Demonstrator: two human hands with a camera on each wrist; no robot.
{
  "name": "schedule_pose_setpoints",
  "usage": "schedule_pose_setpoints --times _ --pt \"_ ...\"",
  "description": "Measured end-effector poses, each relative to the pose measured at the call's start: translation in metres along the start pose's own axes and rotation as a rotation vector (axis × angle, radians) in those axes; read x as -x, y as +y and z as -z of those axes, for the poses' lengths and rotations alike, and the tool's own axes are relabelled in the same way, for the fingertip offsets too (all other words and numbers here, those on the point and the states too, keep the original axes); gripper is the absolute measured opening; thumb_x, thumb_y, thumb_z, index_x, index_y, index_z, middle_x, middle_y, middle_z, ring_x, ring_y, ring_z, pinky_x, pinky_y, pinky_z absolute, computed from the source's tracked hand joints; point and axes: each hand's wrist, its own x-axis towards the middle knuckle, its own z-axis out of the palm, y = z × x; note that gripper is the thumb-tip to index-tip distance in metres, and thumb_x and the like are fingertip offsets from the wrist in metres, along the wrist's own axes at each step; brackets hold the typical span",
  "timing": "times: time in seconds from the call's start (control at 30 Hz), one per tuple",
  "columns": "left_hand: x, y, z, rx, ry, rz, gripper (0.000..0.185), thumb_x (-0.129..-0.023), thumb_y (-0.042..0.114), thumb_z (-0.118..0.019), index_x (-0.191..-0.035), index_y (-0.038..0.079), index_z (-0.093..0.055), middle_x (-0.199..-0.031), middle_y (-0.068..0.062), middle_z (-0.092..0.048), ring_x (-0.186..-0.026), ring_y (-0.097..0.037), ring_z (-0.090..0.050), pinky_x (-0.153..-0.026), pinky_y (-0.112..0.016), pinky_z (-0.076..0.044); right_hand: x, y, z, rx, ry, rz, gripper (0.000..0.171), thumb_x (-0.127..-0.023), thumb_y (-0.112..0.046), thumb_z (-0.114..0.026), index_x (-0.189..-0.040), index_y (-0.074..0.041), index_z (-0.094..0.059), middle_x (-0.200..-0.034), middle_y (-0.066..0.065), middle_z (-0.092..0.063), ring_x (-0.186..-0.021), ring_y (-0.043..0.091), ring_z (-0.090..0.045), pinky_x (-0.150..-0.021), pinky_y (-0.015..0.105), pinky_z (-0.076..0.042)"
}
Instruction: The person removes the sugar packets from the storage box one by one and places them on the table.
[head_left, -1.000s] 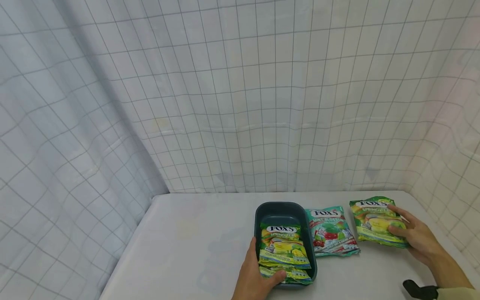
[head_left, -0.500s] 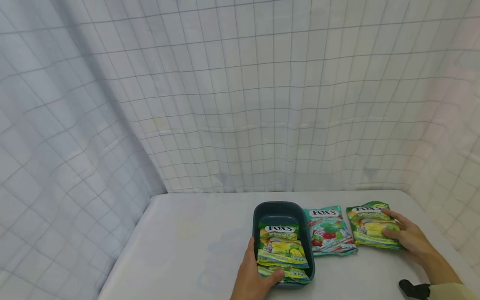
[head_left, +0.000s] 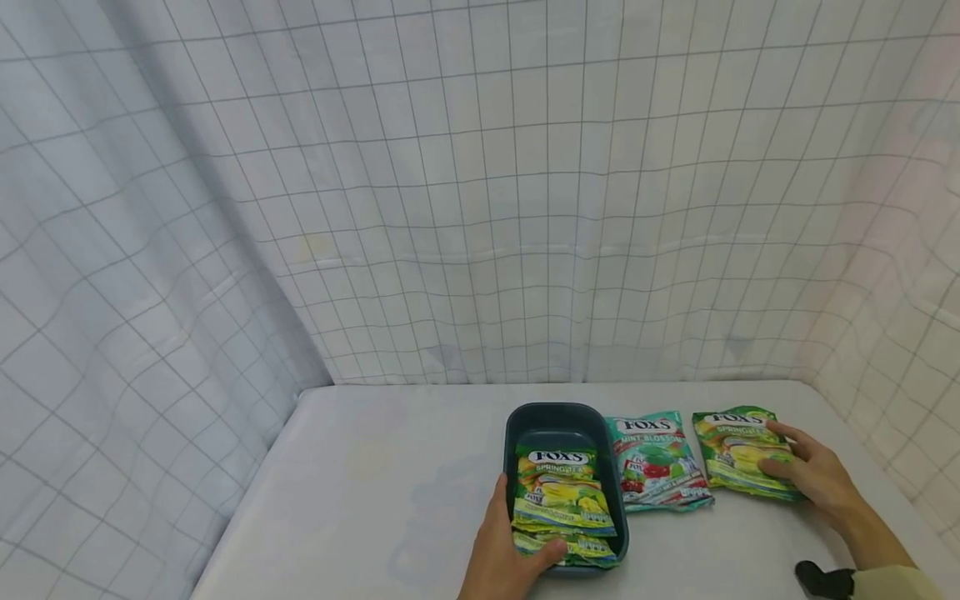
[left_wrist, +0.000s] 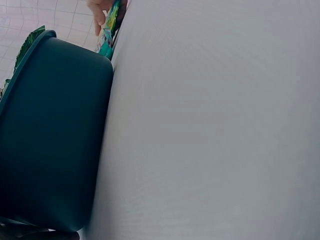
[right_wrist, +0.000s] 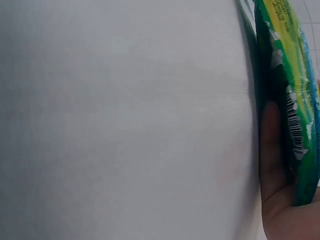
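At the lower centre of the head view, the person's left hand (head_left: pixel 501 557) grips the near left corner of a dark teal tub (head_left: pixel 561 419), thumb curled over the lowest of the green candy bags (head_left: pixel 564 500) stacked inside it. The stack fills the near half of the tub and overhangs its front rim; the far half is bare. The left wrist view shows only the tub's outer wall (left_wrist: pixel 50 135) standing on the white table (left_wrist: pixel 215 125).

Lower right of the frame, the right hand (head_left: pixel 813 473) lies on a second green bag (head_left: pixel 738 450), fingers spread across its face. The right wrist view shows the thumb (right_wrist: pixel 274 150) tucked under the bag's edge (right_wrist: pixel 287 75), so the bag is pinched between thumb and fingers, with that edge raised off the table. A mint-coloured bag (head_left: pixel 656 461) lies flat between this bag and the tub, touching the tub's right wall.

Hazards, as judged from this position:
- The pinch is at one edge only. The loose contents may shift when lifted, and the slick film could slip free.
- The mint-coloured bag lies along the path to the tub; a low carry could drag or displace it.
- The overhanging stack could slide out over the front rim if another bag lands on it or the left hand lets go.
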Motion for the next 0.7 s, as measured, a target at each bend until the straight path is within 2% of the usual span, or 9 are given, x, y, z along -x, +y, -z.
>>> schedule_pose_setpoints --times 0.17,0.37,0.53,0.7 --pt "0.001 0.000 0.000 -0.002 -0.002 0.003 0.122 -0.078 0.064 -0.080 -0.162 0.001 -0.018 -0.158 -0.022 -0.036 -0.140 -0.041 -0.041 -0.106 -0.068 -0.037 0.003 -0.005 0.002 0.036 0.018 -0.002 0.101 -0.095 -0.038 -0.074 -0.161 0.003 -0.009 -0.156 0.045 -0.010 -0.138 0.065 -0.019 -0.105 0.074 -0.027" --pt "0.001 0.000 0.000 -0.002 -0.017 0.006 0.123 -0.078 0.065 -0.080 -0.162 0.002 -0.017 -0.158 -0.021 -0.036 -0.139 -0.040 -0.042 -0.106 -0.068 -0.037 0.006 -0.007 0.005 0.058 0.034 0.001 0.100 -0.099 -0.045 -0.067 -0.161 0.004 -0.006 -0.157 0.042 -0.013 -0.137 0.065 -0.021 -0.102 0.077 -0.027" --pt "0.001 0.000 0.001 0.000 -0.026 0.000 0.123 -0.079 0.064 -0.081 -0.162 0.002 -0.016 -0.159 -0.021 -0.034 -0.140 -0.040 -0.040 -0.106 -0.067 -0.037 0.011 -0.012 0.005 0.077 0.061 0.051 0.093 -0.101 -0.041 -0.064 -0.159 0.007 -0.010 -0.155 0.043 -0.017 -0.135 0.065 -0.027 -0.099 0.072 -0.036" --pt "0.001 -0.001 0.000 0.008 -0.025 -0.017 0.122 -0.079 0.064 -0.080 -0.163 0.003 -0.015 -0.159 -0.020 -0.034 -0.141 -0.038 -0.040 -0.107 -0.066 -0.037 0.015 -0.021 0.001 0.114 0.104 0.125 0.089 -0.101 -0.037 -0.067 -0.158 0.009 -0.016 -0.153 0.043 -0.024 -0.131 0.061 -0.035 -0.091 0.063 -0.046"
